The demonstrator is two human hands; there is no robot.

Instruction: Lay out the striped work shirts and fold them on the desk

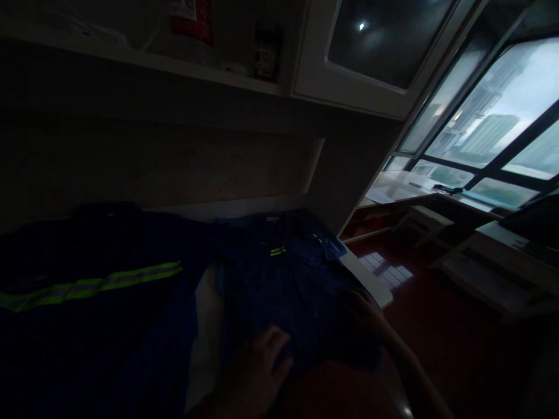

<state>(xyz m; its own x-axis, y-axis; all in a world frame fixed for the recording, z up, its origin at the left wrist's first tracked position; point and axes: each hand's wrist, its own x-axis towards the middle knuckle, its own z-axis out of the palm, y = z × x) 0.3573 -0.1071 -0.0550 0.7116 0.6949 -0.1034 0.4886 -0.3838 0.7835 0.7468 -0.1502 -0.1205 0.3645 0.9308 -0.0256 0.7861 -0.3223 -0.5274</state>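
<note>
A dark blue work jacket [271, 285] with a small yellow-green stripe on the chest lies spread out, collar toward the wall. At its lower front, my left hand [264, 361] is curled, with a bit of blue cloth showing between thumb and fingers. My right hand [364, 311] is closed on cloth at the jacket's right side, near the sleeve; its fingertips are lost in the dark. Left of it lies a second dark blue jacket [100, 326] with a wide yellow-green and grey reflective band.
The pale tabletop [375, 291] ends on the right above a reddish floor [419, 326]. Overhead runs a shelf [174, 67] holding a red package [192, 23] and a dark jar [265, 52], beside a cabinet door [358, 70]. White stools [423, 218] stand near the windows.
</note>
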